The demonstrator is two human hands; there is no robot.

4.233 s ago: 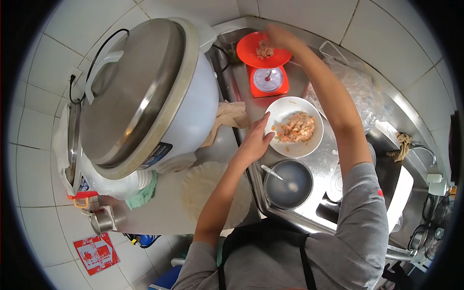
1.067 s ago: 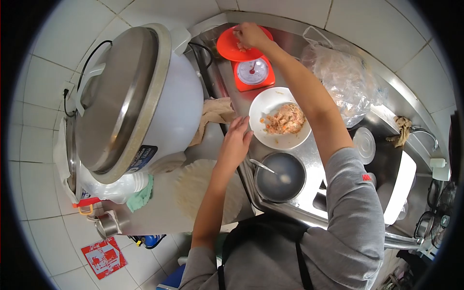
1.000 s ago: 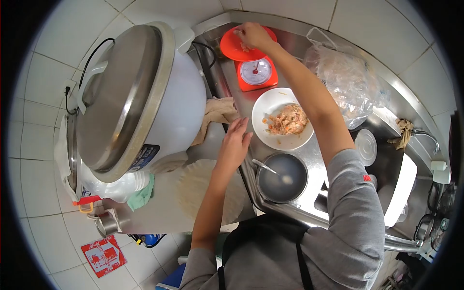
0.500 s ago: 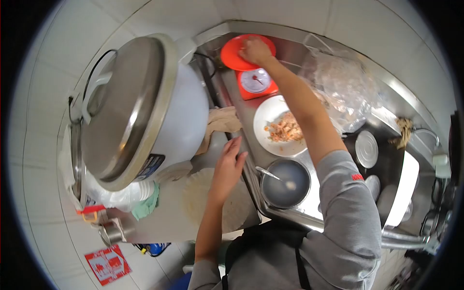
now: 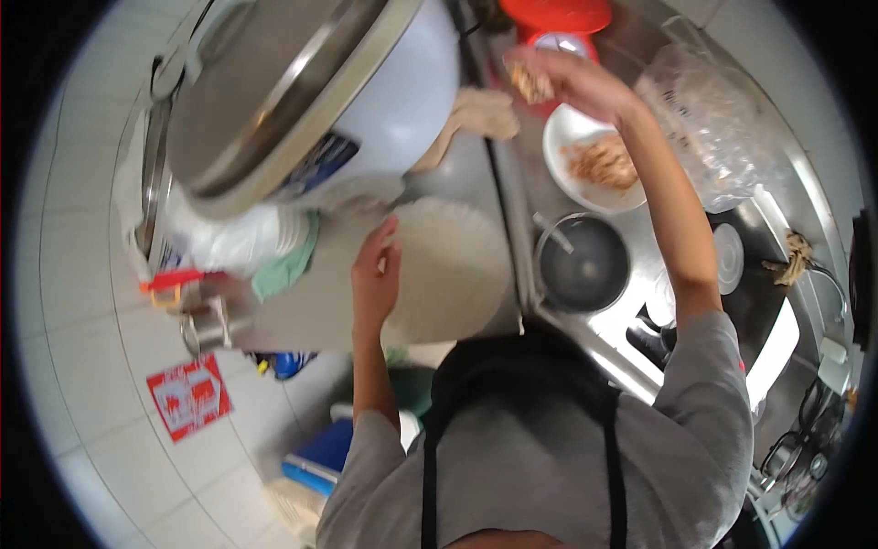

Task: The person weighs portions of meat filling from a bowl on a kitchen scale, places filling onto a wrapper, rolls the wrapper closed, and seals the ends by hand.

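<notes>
The right arm (image 5: 690, 252) is slanting up from the lower right of the frame, its forearm (image 5: 654, 151) leaning leftward to the upper middle. There the right hand (image 5: 581, 80) is gripping, its fingers (image 5: 541, 59) curling inward and pointing left. The left forearm (image 5: 373, 361) is standing nearly upright left of centre, and above it the left hand (image 5: 373, 274) is relaxing, slightly bent fingers pointing upward.

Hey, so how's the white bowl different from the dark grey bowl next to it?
The white bowl is pale, the dark grey bowl much darker. The white bowl contains a pinkish-orange mixture; the grey one doesn't. A spoon rests in the grey bowl, but none shows in the white bowl. The white bowl sits nearer the red scale. Both are round and stand on the metal counter.
</notes>
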